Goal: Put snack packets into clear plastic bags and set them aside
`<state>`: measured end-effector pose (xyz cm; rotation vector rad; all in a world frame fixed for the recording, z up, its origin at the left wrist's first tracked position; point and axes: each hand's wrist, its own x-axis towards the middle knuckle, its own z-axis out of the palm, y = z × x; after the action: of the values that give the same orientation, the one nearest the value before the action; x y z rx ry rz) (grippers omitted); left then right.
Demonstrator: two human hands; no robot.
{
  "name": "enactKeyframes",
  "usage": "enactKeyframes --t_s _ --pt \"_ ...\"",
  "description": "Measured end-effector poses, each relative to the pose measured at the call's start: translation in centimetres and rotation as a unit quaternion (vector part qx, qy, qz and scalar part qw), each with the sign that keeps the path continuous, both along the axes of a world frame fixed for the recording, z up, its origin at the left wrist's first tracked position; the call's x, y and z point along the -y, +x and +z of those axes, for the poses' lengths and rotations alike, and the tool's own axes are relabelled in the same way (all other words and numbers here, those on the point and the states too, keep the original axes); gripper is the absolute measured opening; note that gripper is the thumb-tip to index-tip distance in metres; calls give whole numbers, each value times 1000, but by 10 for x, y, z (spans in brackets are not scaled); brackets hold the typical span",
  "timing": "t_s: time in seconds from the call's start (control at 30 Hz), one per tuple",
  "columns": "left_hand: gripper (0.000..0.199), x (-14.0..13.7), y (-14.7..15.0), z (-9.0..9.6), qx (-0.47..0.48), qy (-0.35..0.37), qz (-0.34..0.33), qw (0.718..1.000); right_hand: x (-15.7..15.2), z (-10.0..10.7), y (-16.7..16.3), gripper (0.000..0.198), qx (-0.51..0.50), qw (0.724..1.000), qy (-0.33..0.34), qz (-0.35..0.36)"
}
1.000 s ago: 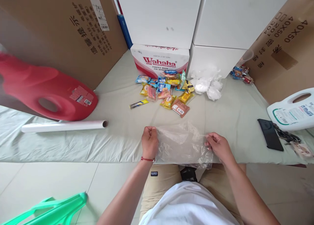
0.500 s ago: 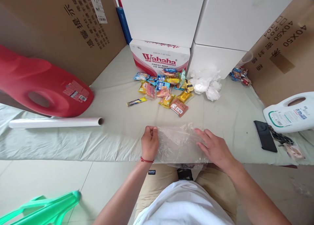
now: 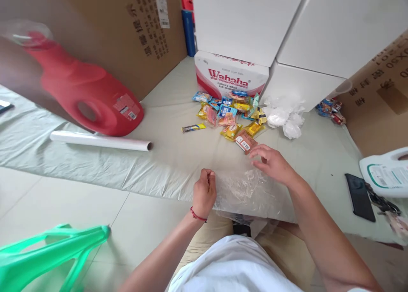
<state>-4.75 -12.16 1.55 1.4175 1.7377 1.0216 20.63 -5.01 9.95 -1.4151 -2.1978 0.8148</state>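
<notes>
The left hand (image 3: pixel 205 193) is closed in a pinch on the left edge of a clear plastic bag (image 3: pixel 250 189), which lies spread at the table's near edge and hangs partly over it. The right hand (image 3: pixel 273 163) is half open above the bag's far side, its fingers bent and parted; whether they touch the plastic is unclear. Just beyond those fingertips lies a brown packet (image 3: pixel 245 141), at the front of a heap of snack packets (image 3: pixel 227 111). Crumpled white plastic (image 3: pixel 285 117) sits right of the heap, and a Wahaha box (image 3: pixel 232 76) stands behind it. Farther left are a white roll (image 3: pixel 102 141) and a red jug (image 3: pixel 105 92); at far right, a black phone (image 3: pixel 359 197).
</notes>
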Motion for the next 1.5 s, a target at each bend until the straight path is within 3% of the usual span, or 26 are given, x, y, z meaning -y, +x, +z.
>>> enactKeyframes --t_s 0.13,0.2,0.33,0.47,0.6,0.73,0.8,0.9,1.03,1.1,1.23,1.3,1.33,1.43,1.5 --pt "22 -6 -2 2 15 -14 -7 1000 28 -2 14 61 105 988 29 110" --pt "22 -8 -4 2 19 -17 -11 1000 44 -14 17 68 148 980 51 122" --pt "22 -8 -5 0 19 -17 -17 1000 54 -34 10 30 150 979 94 104" --pt "22 -5 -4 0 13 -10 -23 1000 28 -25 1 16 19 995 86 49" --pt "20 1 -2 0 1 7 -18 1000 -10 -7 -4 22 -109 994 -18 6" --pt "20 5 0 -3 9 12 -3 1000 -45 -10 -14 32 -160 975 -136 -75" --pt "18 8 -1 -7 21 12 14 1000 -58 -18 -23 30 -143 974 -136 -106" --pt "15 15 -8 -13 -1 42 61 997 -71 -29 -40 26 -66 989 -78 -106" --pt "23 29 -21 -9 -165 180 109 964 -81 -33 -74 22 88 995 13 -46" --pt "23 33 -26 1 -233 250 63 938 -86 -34 -93 24 154 987 29 -31" --pt "37 22 -24 20 -240 308 -160 907 -99 -36 -123 29 192 981 26 5" --pt "35 11 -20 23 -205 281 -208 914 -105 -39 -130 29 155 988 -1 13" --pt "32 6 -18 24 -179 254 -200 929 -106 -41 -131 28 128 992 -16 9" --pt "20 -5 -9 24 -47 119 -93 988 -108 -45 -128 29 54 997 -45 -19" --pt "29 -6 1 25 56 22 -31 998 -105 -50 -123 31 27 998 -43 -40"
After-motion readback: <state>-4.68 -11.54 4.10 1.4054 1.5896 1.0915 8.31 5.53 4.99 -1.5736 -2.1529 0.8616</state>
